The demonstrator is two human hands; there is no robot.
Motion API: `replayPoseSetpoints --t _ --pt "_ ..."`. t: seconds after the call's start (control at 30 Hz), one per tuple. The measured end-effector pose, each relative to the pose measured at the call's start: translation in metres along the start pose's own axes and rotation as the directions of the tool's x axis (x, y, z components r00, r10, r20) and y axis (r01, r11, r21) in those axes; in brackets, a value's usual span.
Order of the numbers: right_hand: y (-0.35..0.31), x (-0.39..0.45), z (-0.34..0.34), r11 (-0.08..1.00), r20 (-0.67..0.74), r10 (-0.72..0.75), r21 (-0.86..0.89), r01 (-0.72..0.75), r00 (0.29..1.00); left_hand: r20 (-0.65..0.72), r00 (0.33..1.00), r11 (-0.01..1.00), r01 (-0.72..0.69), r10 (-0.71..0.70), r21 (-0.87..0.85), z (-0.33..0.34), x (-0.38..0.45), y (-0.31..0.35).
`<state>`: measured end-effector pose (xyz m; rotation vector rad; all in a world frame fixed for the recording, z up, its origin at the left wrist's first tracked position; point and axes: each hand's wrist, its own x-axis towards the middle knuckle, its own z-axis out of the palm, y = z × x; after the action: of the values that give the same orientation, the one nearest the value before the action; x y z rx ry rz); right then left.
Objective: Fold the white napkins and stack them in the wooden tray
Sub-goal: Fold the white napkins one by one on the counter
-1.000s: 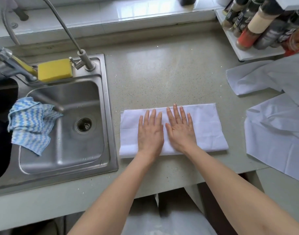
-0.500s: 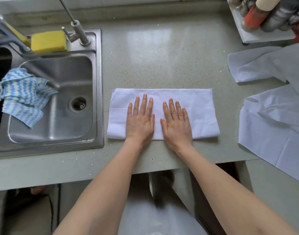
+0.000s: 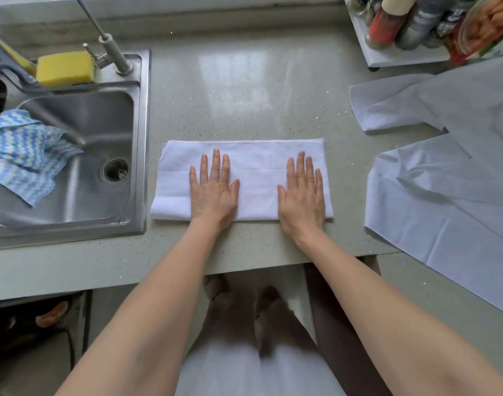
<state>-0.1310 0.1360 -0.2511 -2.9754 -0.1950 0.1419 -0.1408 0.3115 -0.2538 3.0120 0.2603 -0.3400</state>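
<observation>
A folded white napkin (image 3: 256, 167) lies as a long rectangle on the grey countertop (image 3: 244, 90), close to its front edge. My left hand (image 3: 213, 190) presses flat on the napkin's left half, fingers straight. My right hand (image 3: 303, 192) presses flat near the napkin's right end, fingers straight as well. Two unfolded white napkins lie at the right: one (image 3: 393, 107) further back, one (image 3: 444, 212) nearer and hanging over the counter corner. No wooden tray is in view.
A steel sink (image 3: 139, 138) sits left of the napkin, with a blue-and-white cloth (image 3: 24, 155) over its divider, a yellow sponge (image 3: 64, 67) and a tap (image 3: 113, 50) behind. A white rack of spice bottles (image 3: 410, 27) stands at the back right.
Both hands, side by side at the napkin's middle before, have slid apart: the left toward the left half, the right to the right end. The view has tilted down.
</observation>
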Motion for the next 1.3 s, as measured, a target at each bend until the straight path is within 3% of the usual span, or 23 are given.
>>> replayPoseSetpoints --t 0.1,0.23,0.43,0.6,0.73,0.87,1.0,1.07,1.13,1.2,1.3 --pt "-0.039 0.006 0.008 0.989 0.049 -0.060 0.141 0.053 0.997 -0.026 1.000 1.000 -0.004 0.003 -0.021 0.004 0.001 -0.004" --pt "-0.044 -0.001 0.024 0.997 0.077 -0.075 0.008 0.074 0.994 -0.053 0.996 0.997 -0.070 0.068 -0.039 0.010 -0.004 -0.023" --pt "-0.044 0.000 0.022 0.996 0.071 -0.083 -0.005 0.084 0.994 -0.042 0.999 0.999 0.024 -0.026 -0.031 0.007 -0.023 -0.082" --pt "-0.045 0.001 0.017 0.997 0.115 -0.068 -0.021 0.071 0.991 0.049 0.999 0.997 -0.024 0.020 0.080 -0.010 -0.024 -0.103" --pt "-0.041 0.000 0.013 0.996 0.148 -0.083 -0.019 0.086 0.985 0.004 0.966 0.953 -0.256 0.259 0.161 -0.037 -0.004 -0.107" --pt "-0.044 -0.001 0.002 0.995 0.211 -0.076 -0.047 0.088 0.975 0.137 0.825 0.823 -0.562 0.549 0.086 -0.054 0.029 -0.098" --pt "-0.056 -0.025 -0.011 0.997 0.205 0.048 -0.075 -0.033 0.978 0.291 0.743 0.770 -0.637 0.602 0.034 -0.052 0.054 -0.071" --pt "-0.064 -0.040 -0.015 0.989 0.222 0.143 -0.059 -0.133 0.965 0.251 0.756 0.779 -0.627 0.605 0.012 -0.051 0.063 -0.060" --pt "-0.070 -0.047 -0.023 0.976 0.253 0.216 -0.022 -0.217 0.943 0.106 0.798 0.803 -0.595 0.594 -0.025 -0.053 0.072 -0.050" --pt "-0.071 -0.046 -0.031 0.979 0.277 0.201 -0.026 -0.202 0.940 0.039 0.850 0.850 -0.524 0.526 -0.041 -0.059 0.081 -0.040" --pt "-0.069 -0.037 -0.041 0.991 0.371 0.129 -0.069 -0.111 0.920 0.052 0.926 0.926 -0.369 0.373 -0.075 -0.068 0.092 -0.029"
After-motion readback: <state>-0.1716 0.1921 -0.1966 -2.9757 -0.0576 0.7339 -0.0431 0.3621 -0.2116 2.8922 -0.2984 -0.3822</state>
